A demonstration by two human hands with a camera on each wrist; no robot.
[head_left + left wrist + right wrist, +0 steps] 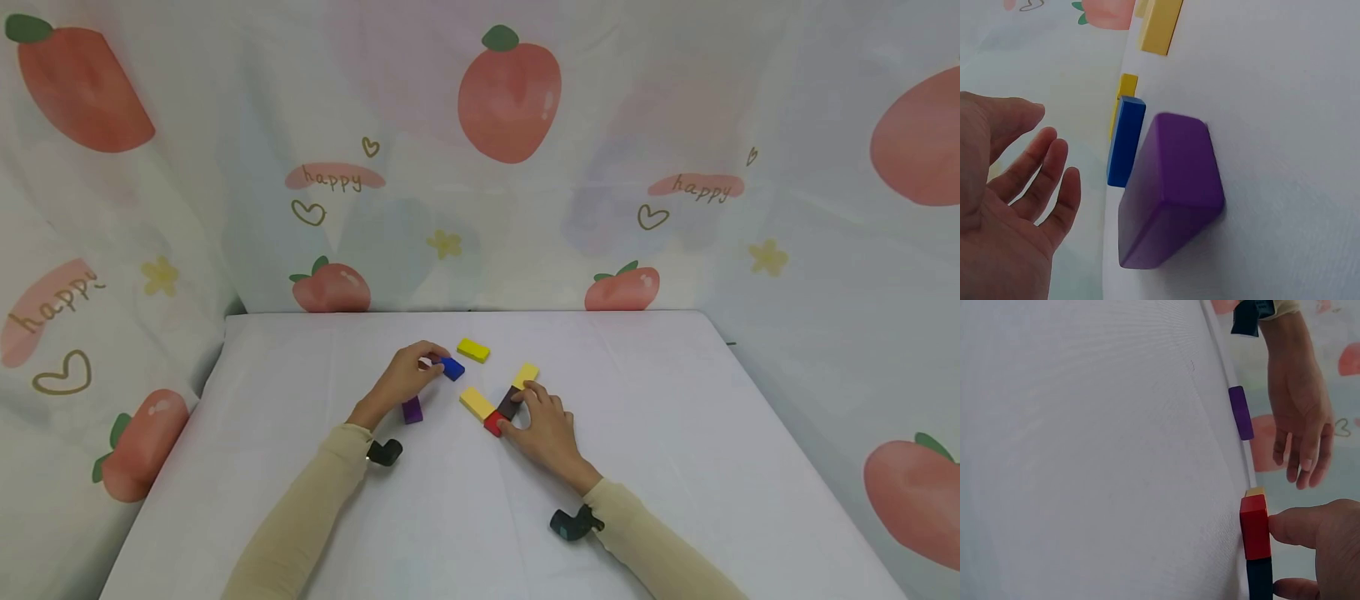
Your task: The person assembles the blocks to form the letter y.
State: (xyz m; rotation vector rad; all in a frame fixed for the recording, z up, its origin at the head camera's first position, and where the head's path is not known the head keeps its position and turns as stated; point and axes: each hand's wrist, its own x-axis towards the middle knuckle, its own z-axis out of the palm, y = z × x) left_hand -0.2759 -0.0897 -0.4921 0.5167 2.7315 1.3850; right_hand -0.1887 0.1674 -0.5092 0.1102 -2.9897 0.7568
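My left hand (403, 377) hovers beside a blue block (453, 369), its thumb and fingers spread apart. In the left wrist view this hand (1016, 194) is above the table, clear of the blue block (1126, 142). Partly behind the left wrist lies a purple block (412, 411). With fingertips, my right hand (551, 429) touches a V of blocks from above: the thumb is on the red block (492, 423) at the corner, another finger on the dark block (509, 403). One pale yellow block (476, 403) joins the red one; another pale yellow block (527, 374) continues past the dark one.
A bright yellow block (473, 350) lies behind the blue block. White cloth covers the table (675, 433), and a printed fruit curtain (420, 108) stands behind it and along the sides. Each wrist carries a small black camera, such as the right one (572, 525).
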